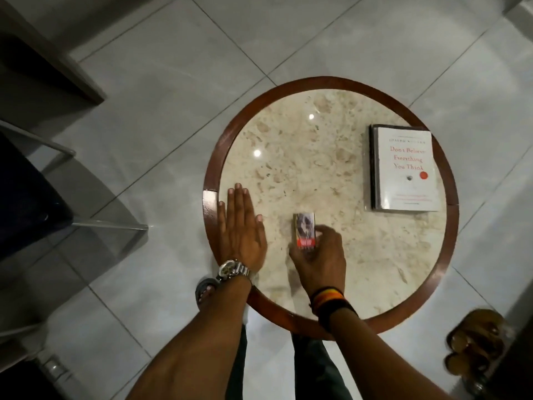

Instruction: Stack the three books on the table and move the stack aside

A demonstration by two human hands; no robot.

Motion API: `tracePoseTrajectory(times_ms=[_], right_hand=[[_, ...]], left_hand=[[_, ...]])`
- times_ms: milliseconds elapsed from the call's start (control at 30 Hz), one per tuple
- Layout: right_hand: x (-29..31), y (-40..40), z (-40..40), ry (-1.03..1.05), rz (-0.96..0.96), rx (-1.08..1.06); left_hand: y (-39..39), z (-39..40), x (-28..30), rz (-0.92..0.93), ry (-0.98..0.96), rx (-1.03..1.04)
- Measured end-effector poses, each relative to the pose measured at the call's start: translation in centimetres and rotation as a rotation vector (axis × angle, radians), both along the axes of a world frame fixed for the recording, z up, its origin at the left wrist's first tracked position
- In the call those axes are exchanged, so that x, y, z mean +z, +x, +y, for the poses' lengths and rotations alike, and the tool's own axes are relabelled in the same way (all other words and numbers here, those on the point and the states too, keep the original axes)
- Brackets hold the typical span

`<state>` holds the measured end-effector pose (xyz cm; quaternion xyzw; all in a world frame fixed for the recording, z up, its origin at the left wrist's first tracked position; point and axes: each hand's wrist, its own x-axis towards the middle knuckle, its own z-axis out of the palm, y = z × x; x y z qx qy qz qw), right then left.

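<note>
Books sit in two places on the round marble-topped table [288, 157] below us: a white-covered book [405, 168] with red title lettering lies flat near the right rim, on top of what looks like another dark-edged book, though we cannot tell for sure, and a small book [304, 230] with a grey picture and a red band on its cover stands closer to us, near the front of the tabletop, well apart from the white one. Our right hand [320, 255] is closed around the lower part of that small book, thumb on its left side and fingers wrapped on its right. Our left hand [242, 229] lies flat and open, palm down, fingers together, at the table's left edge, holding nothing. A wristwatch [232, 269] circles the left wrist and striped bands [327, 298] the right.
</note>
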<state>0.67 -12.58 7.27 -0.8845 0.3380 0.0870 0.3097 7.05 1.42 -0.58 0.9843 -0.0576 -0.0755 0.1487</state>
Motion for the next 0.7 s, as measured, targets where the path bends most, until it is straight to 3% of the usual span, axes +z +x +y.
tracePoseTrajectory(times_ms=[167, 300, 700], right_hand=[[-0.5, 11.1, 3.7, 0.028, -0.163, -0.051], [-1.4, 17.3, 5.5, 0.03, -0.135, -0.003], [-2.5, 19.1, 5.2, 0.065, -0.133, -0.034]], left_hand=[[0.2, -0.4, -0.7, -0.008, 0.017, 0.009], [0.4, -0.2, -0.7, 0.012, 0.061, -0.036], [0.6, -0.1, -0.3, 0.052, 0.04, -0.034]])
